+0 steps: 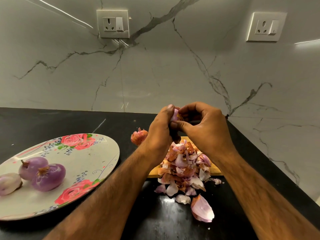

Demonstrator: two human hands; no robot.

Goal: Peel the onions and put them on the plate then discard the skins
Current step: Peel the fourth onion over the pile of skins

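onion [175,115], smooth and pale, between curled hands [159,130] [206,130] above papery purple skins [183,167]

Three peeled purple onions [48,177] lie on my floral oval plate [97,161], left of papery skins [183,167] heaped on the wooden board [215,170].

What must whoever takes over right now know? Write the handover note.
Left hand grips a partly peeled onion above the skin pile; right hand pinches its skin.
Done: three peeled onions lie on the floral plate.
Left: finish this onion, peel the unpeeled onion lying on the countertop between plate and wooden board, plate both, then discard the skins heaped on board and countertop.
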